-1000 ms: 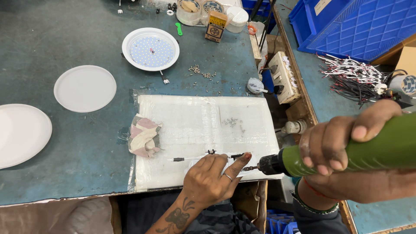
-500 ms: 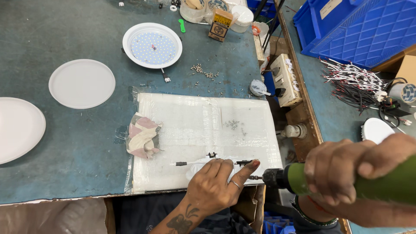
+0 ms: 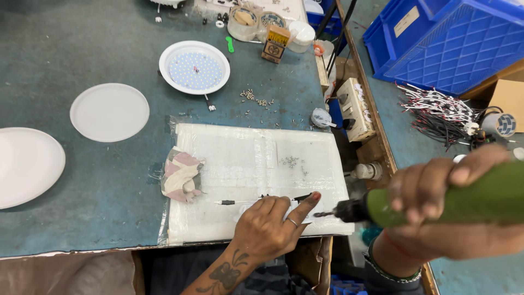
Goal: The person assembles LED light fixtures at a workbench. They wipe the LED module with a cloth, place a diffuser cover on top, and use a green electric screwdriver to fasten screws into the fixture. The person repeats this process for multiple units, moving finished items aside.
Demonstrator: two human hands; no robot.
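Green-bodied electric screwdriver (image 3: 436,199), gripped in the right hand (image 3: 436,210), should stay level with its bit near the small black part (image 3: 303,198) pinned under the left hand's (image 3: 267,226) fingers on the white mat (image 3: 245,158).

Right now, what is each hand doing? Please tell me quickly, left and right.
Left hand: fingers bent, pressing a small part on the white board; a real grip cannot be told.
Right hand: closed around the green electric screwdriver.

A matt green plastic screwdriver (image 3: 464,199), a crumpled cloth rag (image 3: 181,175) and a glossy film-wrapped white mat (image 3: 256,164) on worn teal tabletop (image 3: 82,54).
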